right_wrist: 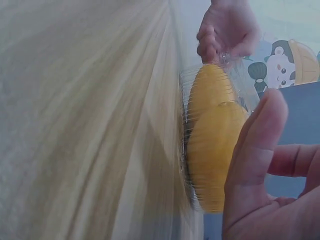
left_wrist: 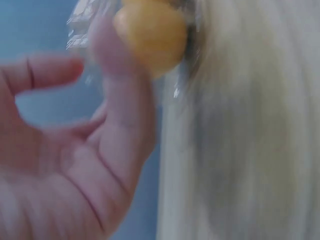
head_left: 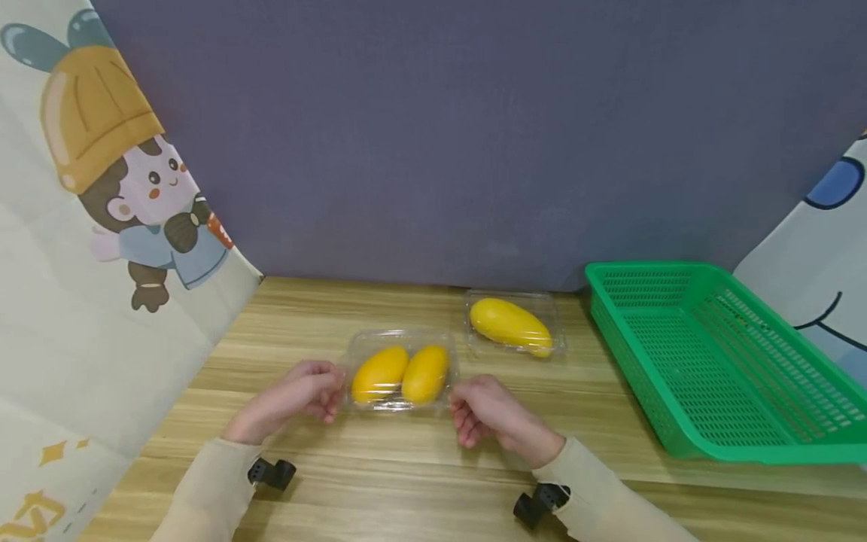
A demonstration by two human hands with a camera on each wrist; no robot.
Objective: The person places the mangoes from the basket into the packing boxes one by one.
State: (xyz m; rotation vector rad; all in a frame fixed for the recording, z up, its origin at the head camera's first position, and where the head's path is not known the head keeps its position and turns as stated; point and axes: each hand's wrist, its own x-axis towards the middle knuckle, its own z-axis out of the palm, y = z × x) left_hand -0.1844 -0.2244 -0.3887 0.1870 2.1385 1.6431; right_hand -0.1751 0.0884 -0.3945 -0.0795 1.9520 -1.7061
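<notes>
A clear plastic clamshell box [head_left: 400, 407] with two yellow mangoes [head_left: 381, 375] lying side by side in it is between my hands. My left hand [head_left: 301, 395] pinches its left edge; the left wrist view is blurred, with the thumb over the plastic. At the right edge, my right hand [head_left: 497, 418] has its fingers curled in and its thumb and forefinger at the box corner. In the right wrist view, the right thumb [right_wrist: 257, 150] hides part of the contact. The box sits on or just above the table; I cannot tell which.
Behind and to the right is another clear box [head_left: 558, 339] with one long yellow fruit [head_left: 509, 324] in it. A green slatted basket [head_left: 667, 433] stands at the right on the wooden table [head_left: 379, 482]. A dark grey panel [head_left: 433, 150] closes off the back.
</notes>
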